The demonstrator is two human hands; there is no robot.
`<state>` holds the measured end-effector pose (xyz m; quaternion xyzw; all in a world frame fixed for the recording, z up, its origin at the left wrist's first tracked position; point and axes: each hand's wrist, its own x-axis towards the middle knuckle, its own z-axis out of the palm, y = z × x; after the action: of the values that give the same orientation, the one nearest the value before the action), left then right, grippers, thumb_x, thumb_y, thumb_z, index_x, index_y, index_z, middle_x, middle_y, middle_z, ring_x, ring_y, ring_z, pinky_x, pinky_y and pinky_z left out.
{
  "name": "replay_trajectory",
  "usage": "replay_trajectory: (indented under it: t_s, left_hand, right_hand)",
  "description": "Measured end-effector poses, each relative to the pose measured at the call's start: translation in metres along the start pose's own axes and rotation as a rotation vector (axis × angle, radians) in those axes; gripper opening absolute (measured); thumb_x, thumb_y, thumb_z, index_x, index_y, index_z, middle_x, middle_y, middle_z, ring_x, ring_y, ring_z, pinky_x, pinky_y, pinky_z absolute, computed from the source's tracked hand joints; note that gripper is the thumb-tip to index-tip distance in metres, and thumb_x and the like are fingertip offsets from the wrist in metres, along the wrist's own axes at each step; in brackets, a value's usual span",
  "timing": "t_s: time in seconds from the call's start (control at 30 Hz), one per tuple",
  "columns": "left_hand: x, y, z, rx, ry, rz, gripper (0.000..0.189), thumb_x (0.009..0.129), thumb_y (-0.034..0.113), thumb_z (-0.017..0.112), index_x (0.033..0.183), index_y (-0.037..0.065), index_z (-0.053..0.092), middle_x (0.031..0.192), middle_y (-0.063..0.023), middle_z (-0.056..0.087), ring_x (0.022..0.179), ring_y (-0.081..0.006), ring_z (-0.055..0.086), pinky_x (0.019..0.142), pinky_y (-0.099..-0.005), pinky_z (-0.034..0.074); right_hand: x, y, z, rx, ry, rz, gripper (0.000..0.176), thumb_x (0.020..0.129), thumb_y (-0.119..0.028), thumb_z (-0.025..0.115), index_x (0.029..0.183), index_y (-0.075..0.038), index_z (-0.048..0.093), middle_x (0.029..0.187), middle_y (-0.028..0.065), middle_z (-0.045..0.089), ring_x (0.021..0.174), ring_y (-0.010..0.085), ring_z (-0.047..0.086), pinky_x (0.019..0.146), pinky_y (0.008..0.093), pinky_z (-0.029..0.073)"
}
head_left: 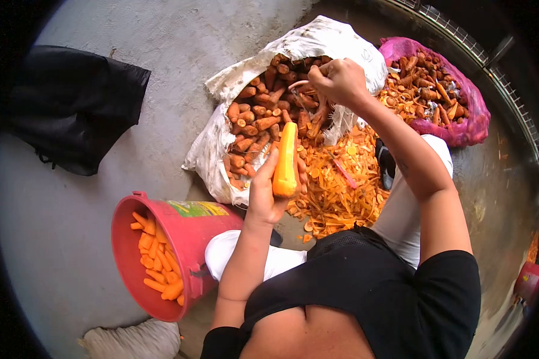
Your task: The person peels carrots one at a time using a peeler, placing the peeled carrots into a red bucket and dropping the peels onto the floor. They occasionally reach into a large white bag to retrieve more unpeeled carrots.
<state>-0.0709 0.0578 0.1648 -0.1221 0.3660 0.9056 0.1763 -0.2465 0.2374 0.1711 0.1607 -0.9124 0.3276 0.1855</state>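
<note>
Carrot in left hand: bright orange, glossy, narrow end darker.

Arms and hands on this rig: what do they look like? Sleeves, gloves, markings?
Left hand and right hand: bare, no gloves. No watch or bracelet visible. Short black sleeves, forearms uncovered. Right forearm carries a small mark, possibly a tattoo.

Carrot, one: bright yellow-orange, largely peeled, smooth, tapering; narrow tip browner. Lies between thumb and left fingers, thick end nearest the wrist, tip projecting beyond the fingers. Peeler, one: slim, pale, curved; gripped in the right fingers, apart from the carrot; details indistinct.
</note>
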Motion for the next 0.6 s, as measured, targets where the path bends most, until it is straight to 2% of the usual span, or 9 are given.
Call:
replay_trajectory:
  t_s: [0.13,0.2,0.27,0.3,0.33,0.43,0.47,0.57,0.6]
  left_hand:
    - [0.014,-0.002,-0.016,-0.085,0.043,-0.018,0.036,0.098,0.037,0.041,0.116,0.007,0.053,0.086,-0.0056,0.060,0.070,-0.0150,0.060,0.056,-0.0289,0.051]
    - [0.021,-0.005,-0.027,-0.154,0.055,-0.037,0.033,0.097,0.037,0.044,0.116,0.012,0.055,0.091,-0.0025,0.061,0.075,-0.0146,0.060,0.059,-0.0317,0.051]
    - [0.018,-0.003,-0.015,-0.148,0.191,-0.040,0.032,0.096,0.037,0.045,0.114,0.013,0.056,0.093,-0.0018,0.061,0.079,-0.0145,0.060,0.063,-0.0339,0.051]
    - [0.017,-0.003,-0.011,-0.143,0.258,-0.044,0.032,0.095,0.038,0.046,0.113,0.014,0.057,0.094,-0.0014,0.061,0.081,-0.0144,0.060,0.065,-0.0350,0.051]
    - [0.024,-0.007,-0.024,-0.264,0.294,-0.063,0.028,0.091,0.027,0.051,0.111,0.008,0.056,0.101,-0.0103,0.059,0.091,-0.0246,0.059,0.078,-0.0418,0.054]
    - [0.022,-0.008,-0.026,-0.319,0.261,-0.127,0.029,0.090,0.026,0.051,0.111,0.007,0.056,0.101,-0.0120,0.059,0.093,-0.0260,0.060,0.081,-0.0437,0.053]
    - [0.021,-0.011,-0.022,-0.226,0.270,-0.096,0.035,0.094,0.037,0.049,0.107,0.006,0.059,0.091,-0.0050,0.063,0.084,-0.0166,0.060,0.075,-0.0351,0.052]
    - [0.024,-0.013,-0.025,-0.256,0.278,-0.082,0.037,0.094,0.037,0.047,0.108,0.004,0.058,0.094,-0.0074,0.063,0.087,-0.0183,0.061,0.079,-0.0354,0.052]
    - [0.022,-0.012,-0.020,-0.247,0.252,-0.076,0.037,0.095,0.036,0.047,0.109,0.004,0.057,0.095,-0.0079,0.063,0.089,-0.0187,0.061,0.080,-0.0353,0.052]
  right_hand:
    - [-0.019,-0.020,0.006,0.180,-0.070,-0.202,0.032,0.080,-0.032,0.054,0.061,-0.014,0.073,0.040,0.0054,0.054,0.033,0.0170,0.052,0.040,0.0306,0.045]
    - [-0.031,-0.038,0.004,0.185,-0.078,-0.343,0.032,0.078,-0.030,0.055,0.056,-0.012,0.070,0.041,0.0051,0.053,0.038,0.0174,0.053,0.050,0.0309,0.046]
    - [-0.041,-0.051,0.001,0.156,-0.115,-0.434,0.031,0.074,-0.024,0.059,0.048,-0.010,0.064,0.043,0.0060,0.052,0.044,0.0198,0.053,0.059,0.0318,0.044]
    - [-0.046,-0.058,-0.001,0.215,-0.118,-0.467,0.030,0.071,-0.022,0.061,0.044,-0.009,0.059,0.044,0.0064,0.052,0.045,0.0220,0.053,0.057,0.0334,0.043]
    - [-0.050,-0.061,0.000,0.204,-0.104,-0.529,0.030,0.071,-0.022,0.061,0.043,-0.009,0.058,0.044,0.0059,0.051,0.045,0.0223,0.052,0.055,0.0342,0.042]
    - [-0.056,-0.060,0.004,0.168,-0.099,-0.633,0.031,0.070,-0.021,0.061,0.042,-0.009,0.056,0.044,0.0053,0.051,0.045,0.0229,0.052,0.054,0.0353,0.040]
    - [-0.057,-0.060,0.005,0.155,-0.103,-0.655,0.031,0.070,-0.021,0.061,0.042,-0.009,0.056,0.044,0.0053,0.052,0.045,0.0229,0.051,0.053,0.0355,0.039]
    - [-0.056,-0.059,0.006,0.161,-0.090,-0.659,0.030,0.069,-0.021,0.062,0.042,-0.010,0.056,0.043,0.0057,0.051,0.045,0.0231,0.051,0.053,0.0358,0.039]
    - [-0.055,-0.058,0.007,0.187,-0.086,-0.664,0.032,0.070,-0.018,0.061,0.041,-0.010,0.051,0.043,0.0047,0.050,0.045,0.0223,0.049,0.052,0.0353,0.037]
